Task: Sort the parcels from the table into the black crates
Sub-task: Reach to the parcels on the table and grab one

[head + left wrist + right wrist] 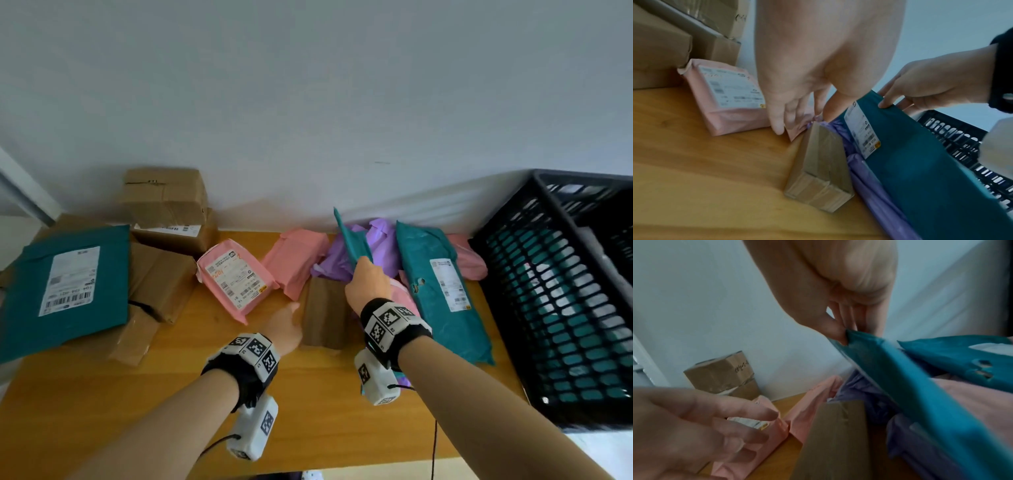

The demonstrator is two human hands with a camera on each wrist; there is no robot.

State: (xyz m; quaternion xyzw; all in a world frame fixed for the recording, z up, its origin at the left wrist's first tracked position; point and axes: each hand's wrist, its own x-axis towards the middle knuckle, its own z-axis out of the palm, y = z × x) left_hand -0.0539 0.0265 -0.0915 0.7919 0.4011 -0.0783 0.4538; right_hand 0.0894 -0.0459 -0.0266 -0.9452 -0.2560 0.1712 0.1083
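The right hand (365,281) pinches the upper edge of a flat teal plastic mailer with a white shipping label (916,146), thumb on one face and fingers on the other, and has it tipped up on edge above the heap. The left hand (287,325) holds nothing; its fingers are stretched out and relaxed, with the tips down near the far end of a small brown cardboard box wrapped in clear tape (820,170). Whether they touch the box or the pink bag beside it cannot be told.

The step in hand looks like picking the next parcel: the teal mailer is partly raised, its lower end still down among a crumpled purple plastic bag (380,240) and other soft parcels on the wooden bench (308,404). A second, larger teal mailer with a torn hole (442,291) lies just to the right, and a pink padded mailer with a label (236,277) sits to the left.

The black slatted plastic crate (561,308) stands at the right end of the bench, with teal showing through its slats. The next move probably calls for lifting the mailer clear of the purple bag, carrying it right over the crate's rim, and letting go inside. The left hand may need to steady the pile so nothing drags along.
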